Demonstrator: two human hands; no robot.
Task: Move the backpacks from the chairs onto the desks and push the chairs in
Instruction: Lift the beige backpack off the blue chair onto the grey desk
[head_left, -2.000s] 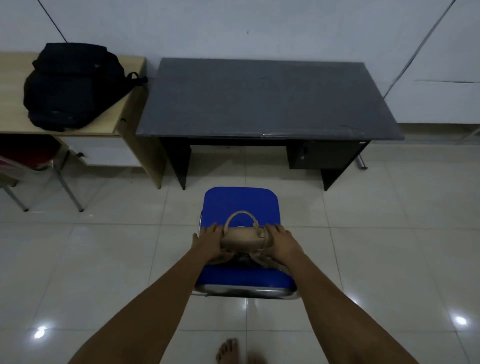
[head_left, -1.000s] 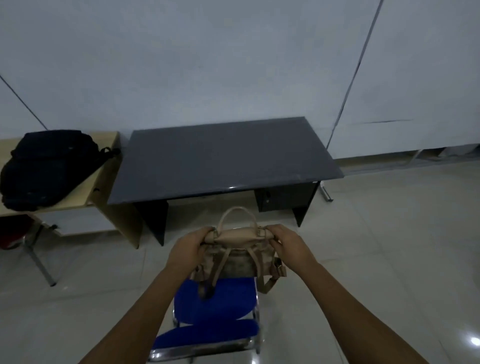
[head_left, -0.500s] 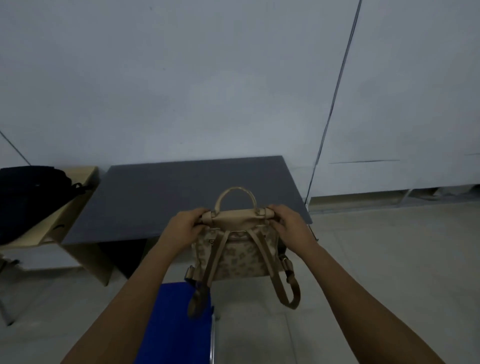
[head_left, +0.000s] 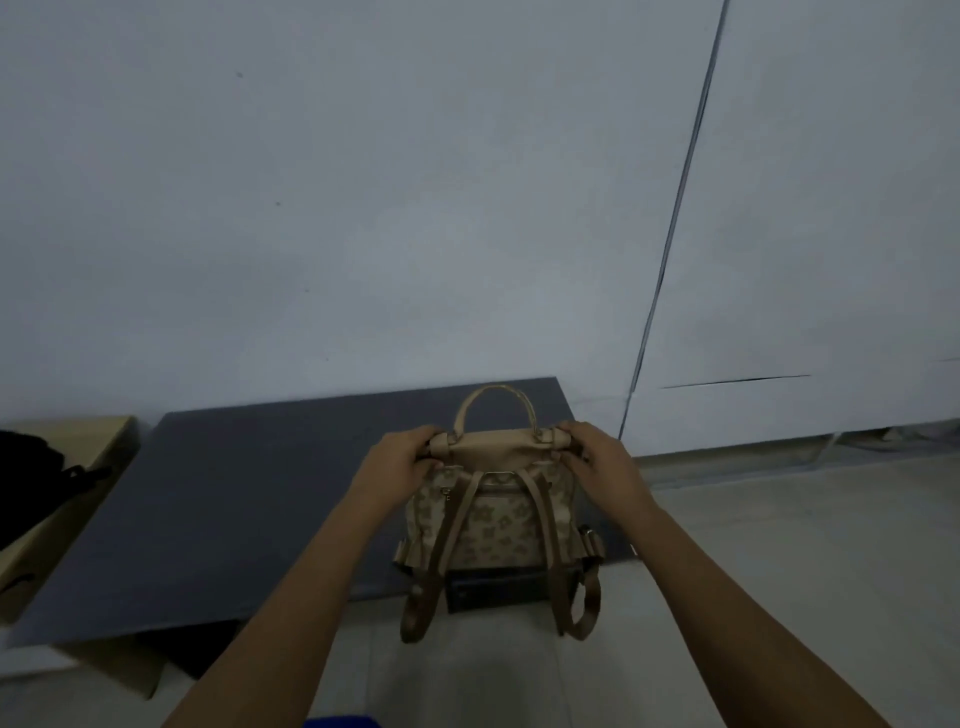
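A small beige backpack (head_left: 496, 525) with a flower print and a loop handle is upright over the right part of the dark grey desk (head_left: 223, 509). My left hand (head_left: 402, 462) grips its top left corner and my right hand (head_left: 597, 460) grips its top right corner. The two shoulder straps dangle past the desk's front edge. Whether its base touches the desktop I cannot tell. Only a sliver of the blue chair (head_left: 337, 721) shows at the bottom edge.
A black backpack (head_left: 26, 483) lies on the light wooden desk (head_left: 78, 467) at the far left, next to the grey desk. A white wall stands right behind both desks. Pale tiled floor (head_left: 779, 545) spreads to the right.
I lifted the beige backpack off the blue chair and carried it forward over the grey desk. The view rose and the chair slid almost out of sight below.
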